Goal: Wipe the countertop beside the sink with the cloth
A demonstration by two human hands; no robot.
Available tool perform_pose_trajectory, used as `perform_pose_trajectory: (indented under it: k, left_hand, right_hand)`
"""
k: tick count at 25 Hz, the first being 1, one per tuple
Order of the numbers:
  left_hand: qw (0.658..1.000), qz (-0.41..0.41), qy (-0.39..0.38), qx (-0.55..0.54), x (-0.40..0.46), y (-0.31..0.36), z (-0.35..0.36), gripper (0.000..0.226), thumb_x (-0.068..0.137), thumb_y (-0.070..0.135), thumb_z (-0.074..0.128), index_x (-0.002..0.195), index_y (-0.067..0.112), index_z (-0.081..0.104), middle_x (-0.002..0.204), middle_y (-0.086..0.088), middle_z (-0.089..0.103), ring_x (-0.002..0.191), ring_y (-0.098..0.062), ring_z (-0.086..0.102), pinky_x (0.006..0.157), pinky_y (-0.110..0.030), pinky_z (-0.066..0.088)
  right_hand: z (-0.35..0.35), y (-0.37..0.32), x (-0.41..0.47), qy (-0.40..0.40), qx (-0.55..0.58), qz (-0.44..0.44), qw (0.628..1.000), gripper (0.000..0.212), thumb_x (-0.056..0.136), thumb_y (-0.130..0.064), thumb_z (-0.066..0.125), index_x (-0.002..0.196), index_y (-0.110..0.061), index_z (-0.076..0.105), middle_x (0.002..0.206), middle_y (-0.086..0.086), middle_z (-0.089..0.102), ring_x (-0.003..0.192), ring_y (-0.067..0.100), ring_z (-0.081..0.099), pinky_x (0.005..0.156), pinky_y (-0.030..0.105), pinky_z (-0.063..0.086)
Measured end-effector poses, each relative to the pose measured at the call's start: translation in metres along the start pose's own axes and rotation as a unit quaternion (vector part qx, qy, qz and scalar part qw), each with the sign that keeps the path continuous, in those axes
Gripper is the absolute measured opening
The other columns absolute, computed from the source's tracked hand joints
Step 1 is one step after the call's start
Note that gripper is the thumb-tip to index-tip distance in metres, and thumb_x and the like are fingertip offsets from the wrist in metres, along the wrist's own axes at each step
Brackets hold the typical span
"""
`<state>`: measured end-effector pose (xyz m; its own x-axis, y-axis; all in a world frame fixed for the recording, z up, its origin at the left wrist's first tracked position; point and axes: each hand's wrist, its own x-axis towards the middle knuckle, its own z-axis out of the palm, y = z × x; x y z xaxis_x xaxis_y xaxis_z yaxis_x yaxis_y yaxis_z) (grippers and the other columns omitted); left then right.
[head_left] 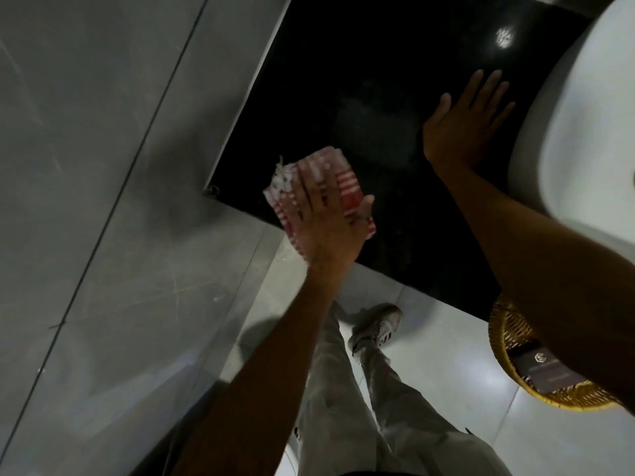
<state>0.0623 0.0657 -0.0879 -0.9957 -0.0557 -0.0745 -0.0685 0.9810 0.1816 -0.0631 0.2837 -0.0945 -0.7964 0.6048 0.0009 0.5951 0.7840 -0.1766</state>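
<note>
A red-and-white striped cloth (347,180) lies folded at the near left corner of the glossy black countertop (343,80). My left hand (326,225) presses flat on the cloth with fingers spread over it. My right hand (464,121) rests flat and open on the bare countertop, right beside the white sink basin (584,115) at the right. Part of the cloth hangs past the counter's front edge.
A grey tiled wall (103,166) borders the counter on the left. Below the counter is a pale tiled floor with my legs and a shoe (378,328). A woven yellow basket (508,341) holding a dark card sits under the counter at the right.
</note>
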Motion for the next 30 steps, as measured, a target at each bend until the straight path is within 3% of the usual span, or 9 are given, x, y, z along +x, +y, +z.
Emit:
perform_pose_trajectory:
  k: [5,10,15,17,19,21,25,28,30]
  left_hand:
    - [0.996,0.080,-0.021,-0.022,-0.033,0.035,0.011,0.085,0.099,0.077,0.027,0.167,0.028,0.014,0.174,-0.020,0.013,0.161,-0.042,0.010,0.128,-0.065,0.008]
    - [0.993,0.115,0.033,0.006,0.027,0.039,0.012,0.075,0.102,0.071,0.027,0.164,0.028,0.029,0.172,-0.013,0.028,0.160,-0.036,0.023,0.129,-0.058,0.013]
    - [0.995,0.055,0.071,0.049,0.104,-0.093,-0.019,0.074,0.106,0.060,0.013,0.164,0.015,0.024,0.169,-0.017,0.032,0.156,-0.037,0.031,0.131,-0.053,0.016]
    - [0.996,0.042,0.063,0.052,0.123,-0.090,-0.014,0.071,0.106,0.054,0.015,0.165,0.015,0.020,0.171,-0.017,0.028,0.158,-0.037,0.025,0.131,-0.046,0.001]
    - [0.996,0.036,0.068,0.052,0.157,-0.061,-0.023,0.073,0.102,0.052,0.018,0.165,0.016,0.019,0.171,-0.018,0.027,0.159,-0.038,0.024,0.131,-0.053,0.008]
    - [0.987,0.123,0.060,0.080,0.159,-0.038,-0.027,0.081,0.096,0.054,0.027,0.165,0.013,0.014,0.169,-0.022,0.028,0.157,-0.042,0.027,0.127,-0.061,0.023]
    - [0.927,0.364,0.015,0.089,0.128,0.035,-0.011,0.092,0.089,0.048,0.060,0.164,0.013,0.021,0.168,-0.020,0.032,0.157,-0.041,0.028,0.128,-0.063,0.022]
    - [0.873,0.483,0.011,0.068,0.094,0.035,0.002,0.066,0.101,0.043,0.040,0.161,0.017,0.034,0.166,-0.015,0.039,0.156,-0.037,0.033,0.128,-0.060,0.022]
    - [0.863,0.498,-0.019,0.087,0.065,0.007,0.004,0.061,0.106,0.042,0.035,0.163,0.021,0.032,0.170,-0.011,0.033,0.159,-0.035,0.027,0.127,-0.061,0.024]
  right_hand:
    - [-0.005,0.004,-0.004,-0.005,-0.018,-0.012,1.000,0.070,0.104,-0.046,0.022,0.164,-0.010,0.016,0.172,0.018,0.010,0.160,0.035,0.008,0.129,0.056,0.002]
    - [-0.025,0.051,0.038,0.024,-0.008,0.019,0.999,0.069,0.104,-0.044,0.027,0.164,-0.010,0.018,0.172,0.018,0.010,0.160,0.034,0.008,0.129,0.056,0.002]
    - [-0.017,0.016,0.027,0.019,-0.003,-0.008,1.000,0.069,0.104,-0.043,0.027,0.163,-0.009,0.019,0.172,0.019,0.012,0.160,0.035,0.009,0.129,0.056,0.002]
    - [-0.016,0.005,0.047,0.023,0.015,-0.016,1.000,0.069,0.103,-0.042,0.027,0.163,-0.008,0.021,0.171,0.020,0.014,0.160,0.037,0.010,0.129,0.057,0.003]
    - [-0.026,-0.005,0.082,0.051,0.025,-0.011,0.998,0.069,0.103,-0.042,0.026,0.163,-0.007,0.022,0.171,0.021,0.015,0.159,0.038,0.012,0.128,0.059,0.003]
    - [-0.025,-0.011,0.085,0.057,0.030,-0.019,0.998,0.069,0.103,-0.042,0.027,0.162,-0.007,0.023,0.170,0.022,0.016,0.159,0.039,0.012,0.128,0.060,0.004]
    - [-0.014,-0.006,0.075,0.033,0.032,-0.021,0.999,0.069,0.103,-0.043,0.026,0.162,-0.007,0.023,0.171,0.020,0.015,0.159,0.038,0.012,0.128,0.059,0.004]
    - [-0.009,0.001,0.062,0.013,0.027,-0.021,0.999,0.069,0.103,-0.043,0.026,0.163,-0.008,0.022,0.171,0.019,0.015,0.160,0.037,0.011,0.128,0.058,0.004]
    - [-0.004,0.015,0.041,-0.003,0.028,-0.022,0.999,0.067,0.104,-0.041,0.030,0.162,-0.007,0.024,0.171,0.020,0.016,0.159,0.038,0.012,0.128,0.059,0.004]
